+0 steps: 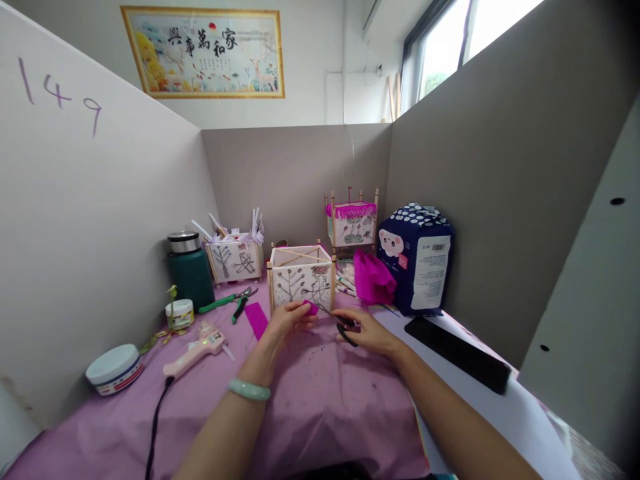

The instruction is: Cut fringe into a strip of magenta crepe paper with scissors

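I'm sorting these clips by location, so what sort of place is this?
Likely a craft workstation in a partitioned booth: the right hand holds scissors, a glue gun lies on the cloth, and panels enclose three sides.

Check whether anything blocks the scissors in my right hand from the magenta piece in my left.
Nothing visible does. The scissors in the right hand point at the magenta piece in the left hand. The drawn-on box stands behind, not between them.
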`<act>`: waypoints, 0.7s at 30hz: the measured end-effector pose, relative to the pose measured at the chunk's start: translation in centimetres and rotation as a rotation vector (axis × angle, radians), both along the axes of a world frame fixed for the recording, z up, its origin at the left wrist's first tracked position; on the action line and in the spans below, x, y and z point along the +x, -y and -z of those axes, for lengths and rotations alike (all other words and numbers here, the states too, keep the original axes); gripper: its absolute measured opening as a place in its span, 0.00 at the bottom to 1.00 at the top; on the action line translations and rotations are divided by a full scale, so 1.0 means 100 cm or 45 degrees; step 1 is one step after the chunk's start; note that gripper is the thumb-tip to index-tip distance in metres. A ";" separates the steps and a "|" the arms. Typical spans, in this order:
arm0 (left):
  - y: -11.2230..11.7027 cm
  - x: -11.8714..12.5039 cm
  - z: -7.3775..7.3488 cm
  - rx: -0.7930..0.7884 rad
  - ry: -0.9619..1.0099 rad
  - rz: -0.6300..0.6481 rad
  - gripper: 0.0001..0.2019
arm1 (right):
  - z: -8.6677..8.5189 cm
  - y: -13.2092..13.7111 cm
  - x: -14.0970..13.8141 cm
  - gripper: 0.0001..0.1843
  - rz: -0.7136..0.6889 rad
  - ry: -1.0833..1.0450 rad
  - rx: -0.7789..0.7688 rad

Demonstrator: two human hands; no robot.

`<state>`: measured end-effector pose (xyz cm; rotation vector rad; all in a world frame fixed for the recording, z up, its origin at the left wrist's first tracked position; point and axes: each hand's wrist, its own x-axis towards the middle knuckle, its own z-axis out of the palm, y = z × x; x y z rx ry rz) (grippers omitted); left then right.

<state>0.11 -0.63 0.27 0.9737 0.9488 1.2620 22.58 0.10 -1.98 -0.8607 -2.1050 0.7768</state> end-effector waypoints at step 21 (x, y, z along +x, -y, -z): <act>-0.003 -0.001 0.002 -0.007 -0.078 0.007 0.05 | 0.003 0.000 -0.005 0.27 0.046 0.039 0.057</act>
